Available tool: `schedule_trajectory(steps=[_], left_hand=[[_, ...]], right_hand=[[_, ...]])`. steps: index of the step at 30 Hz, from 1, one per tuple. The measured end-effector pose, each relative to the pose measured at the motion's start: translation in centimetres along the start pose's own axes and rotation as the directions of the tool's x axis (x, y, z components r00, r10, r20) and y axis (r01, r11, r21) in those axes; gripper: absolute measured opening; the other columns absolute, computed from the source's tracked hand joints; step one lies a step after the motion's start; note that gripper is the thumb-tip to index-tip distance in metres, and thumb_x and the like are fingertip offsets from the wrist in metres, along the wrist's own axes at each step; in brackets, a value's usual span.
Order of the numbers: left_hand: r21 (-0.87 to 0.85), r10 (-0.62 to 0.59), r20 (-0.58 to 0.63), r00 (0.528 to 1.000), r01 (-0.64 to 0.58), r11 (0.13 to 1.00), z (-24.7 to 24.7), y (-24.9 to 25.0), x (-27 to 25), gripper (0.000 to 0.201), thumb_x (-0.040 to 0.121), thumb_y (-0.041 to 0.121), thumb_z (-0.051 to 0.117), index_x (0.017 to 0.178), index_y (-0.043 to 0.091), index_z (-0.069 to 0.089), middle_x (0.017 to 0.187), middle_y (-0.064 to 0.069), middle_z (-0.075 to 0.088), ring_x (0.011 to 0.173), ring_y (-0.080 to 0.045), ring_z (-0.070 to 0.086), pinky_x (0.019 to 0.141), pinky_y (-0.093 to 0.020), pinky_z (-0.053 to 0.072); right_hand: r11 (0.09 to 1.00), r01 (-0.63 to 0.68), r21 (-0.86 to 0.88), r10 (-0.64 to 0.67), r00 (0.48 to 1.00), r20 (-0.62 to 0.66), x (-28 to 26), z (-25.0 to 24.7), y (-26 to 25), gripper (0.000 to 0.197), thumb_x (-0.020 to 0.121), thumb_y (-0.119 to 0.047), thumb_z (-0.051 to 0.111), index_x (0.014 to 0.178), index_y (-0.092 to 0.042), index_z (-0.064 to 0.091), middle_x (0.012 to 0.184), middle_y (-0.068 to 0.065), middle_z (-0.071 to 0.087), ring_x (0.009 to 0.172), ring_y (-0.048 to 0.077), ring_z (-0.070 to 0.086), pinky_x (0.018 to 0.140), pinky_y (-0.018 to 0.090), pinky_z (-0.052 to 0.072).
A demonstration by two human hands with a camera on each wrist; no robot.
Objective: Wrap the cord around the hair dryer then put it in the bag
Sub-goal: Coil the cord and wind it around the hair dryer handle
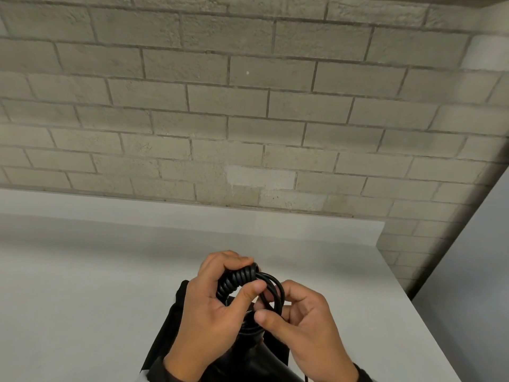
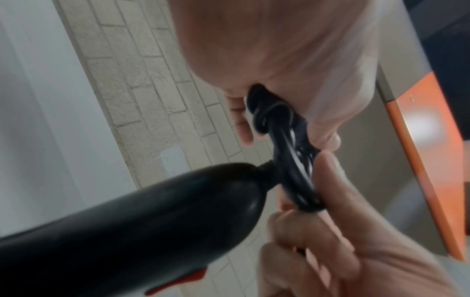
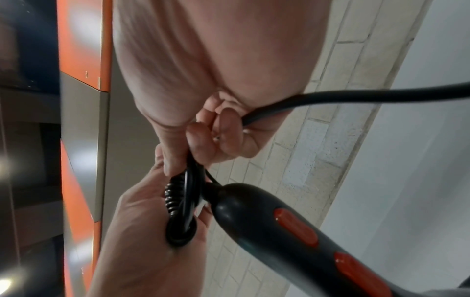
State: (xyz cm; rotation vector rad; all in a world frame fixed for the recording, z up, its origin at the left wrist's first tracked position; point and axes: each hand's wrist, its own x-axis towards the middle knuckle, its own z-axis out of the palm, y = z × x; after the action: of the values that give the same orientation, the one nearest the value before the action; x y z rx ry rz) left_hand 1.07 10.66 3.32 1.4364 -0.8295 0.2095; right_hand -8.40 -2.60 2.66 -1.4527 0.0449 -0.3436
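Note:
A black hair dryer (image 1: 249, 346) is held above the table, its handle end (image 2: 152, 221) towards the hands; the handle carries red switches (image 3: 296, 227). My left hand (image 1: 249, 274) grips the coiled part of the black cord (image 1: 234, 281) near the handle end. My right hand (image 1: 268, 306) pinches loops of the smooth cord (image 1: 276, 292) beside it. In the right wrist view a straight stretch of cord (image 3: 356, 96) runs from my right fingers off to the right. A black bag (image 1: 165, 332) lies on the table under both hands, largely hidden.
The white table (image 1: 82, 271) runs back to a grey brick wall (image 1: 248, 106); its right edge (image 1: 413, 312) is close to my right hand. Orange and grey cabinet panels (image 3: 84, 50) show in the wrist views.

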Motion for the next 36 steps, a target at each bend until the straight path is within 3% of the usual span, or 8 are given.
schedule_trajectory(steps=[4, 8, 13, 21, 25, 29, 33, 36], left_hand=[[-0.010, -0.079, 0.141, 0.987, 0.082, 0.997, -0.8, 1.2, 0.5, 0.027, 0.072, 0.042, 0.073, 0.098, 0.037, 0.065, 0.098, 0.001, 0.070, 0.098, -0.018, 0.067, 0.084, -0.033, 0.055], [-0.036, -0.109, 0.220, 0.969, 0.119, 0.992, -1.0, 1.9, 0.8, 0.027, 0.078, 0.035, 0.075, 0.103, 0.036, 0.067, 0.097, 0.004, 0.070, 0.097, -0.015, 0.067, 0.081, -0.019, 0.052], [-0.085, -0.116, 0.181, 0.977, 0.133, 0.987, -0.1, 2.3, 0.5, 0.016, 0.080, 0.021, 0.072, 0.097, 0.020, 0.068, 0.088, 0.004, 0.070, 0.082, -0.009, 0.069, 0.067, -0.009, 0.050], [0.136, -0.049, 0.068, 0.996, 0.040, 0.990, 0.3, 0.7, -0.2, 0.025, 0.082, 0.050, 0.061, 0.106, 0.041, 0.063, 0.092, 0.007, 0.069, 0.085, -0.017, 0.069, 0.072, -0.017, 0.052], [0.095, -0.038, 0.086, 0.996, 0.030, 0.995, 0.5, 1.5, -0.1, 0.023, 0.086, 0.041, 0.064, 0.108, 0.035, 0.066, 0.093, 0.013, 0.070, 0.088, -0.011, 0.068, 0.073, -0.010, 0.049], [-0.033, -0.102, 0.092, 0.991, 0.105, 0.994, 0.5, 2.3, 0.2, 0.013, 0.083, 0.021, 0.069, 0.096, 0.024, 0.071, 0.086, 0.010, 0.071, 0.082, -0.007, 0.069, 0.068, -0.007, 0.048], [-0.061, -0.163, 0.001, 0.987, 0.163, 0.985, 0.4, 2.2, 0.2, 0.016, 0.075, 0.025, 0.074, 0.091, 0.028, 0.073, 0.088, 0.009, 0.074, 0.085, -0.008, 0.069, 0.071, -0.009, 0.049], [-0.060, -0.199, -0.096, 0.975, 0.193, 0.979, 0.8, 2.0, 0.1, 0.021, 0.071, 0.029, 0.074, 0.092, 0.025, 0.073, 0.087, 0.013, 0.074, 0.084, -0.004, 0.069, 0.071, -0.008, 0.049]], right_hand=[[0.998, 0.019, -0.052, -0.019, 1.000, 0.003, -0.1, -0.1, -0.6, 0.012, 0.072, -0.018, 0.078, 0.081, -0.017, 0.070, 0.071, 0.011, 0.068, 0.046, 0.011, 0.046, 0.046, 0.018, 0.036], [0.989, 0.052, -0.138, -0.048, 0.998, 0.032, 0.0, -0.2, -1.3, 0.016, 0.081, -0.006, 0.074, 0.079, -0.021, 0.071, 0.076, 0.005, 0.072, 0.049, 0.006, 0.052, 0.048, 0.019, 0.041], [0.979, 0.052, -0.197, -0.043, 0.998, 0.049, -0.2, -0.2, -1.7, 0.006, 0.084, -0.003, 0.070, 0.089, -0.005, 0.067, 0.071, -0.003, 0.071, 0.047, 0.008, 0.051, 0.049, 0.022, 0.043], [0.955, 0.084, -0.283, -0.049, 0.990, 0.130, -0.2, -0.6, -2.6, 0.011, 0.083, -0.012, 0.074, 0.092, -0.010, 0.068, 0.091, 0.005, 0.073, 0.049, 0.011, 0.055, 0.053, 0.024, 0.047], [0.958, 0.069, -0.278, -0.032, 0.990, 0.138, 0.1, -0.9, -2.6, 0.015, 0.081, -0.012, 0.075, 0.092, -0.005, 0.067, 0.093, 0.004, 0.074, 0.049, 0.012, 0.055, 0.053, 0.024, 0.047], [0.944, 0.078, -0.321, -0.062, 0.996, 0.061, -0.2, -0.6, -2.1, 0.010, 0.079, -0.018, 0.077, 0.085, -0.020, 0.070, 0.089, -0.002, 0.074, 0.067, 0.011, 0.066, 0.065, 0.023, 0.053], [0.744, 0.170, -0.646, -0.304, 0.947, -0.101, -0.7, 0.3, -0.7, 0.032, 0.078, -0.048, 0.069, 0.107, -0.041, 0.057, 0.105, -0.017, 0.062, 0.095, 0.007, 0.059, 0.080, 0.012, 0.044], [0.493, 0.245, -0.834, -0.614, 0.778, -0.134, -1.0, 0.9, 0.5, 0.032, 0.078, -0.046, 0.071, 0.104, -0.032, 0.059, 0.101, -0.012, 0.051, 0.083, 0.006, 0.057, 0.070, 0.010, 0.044]])
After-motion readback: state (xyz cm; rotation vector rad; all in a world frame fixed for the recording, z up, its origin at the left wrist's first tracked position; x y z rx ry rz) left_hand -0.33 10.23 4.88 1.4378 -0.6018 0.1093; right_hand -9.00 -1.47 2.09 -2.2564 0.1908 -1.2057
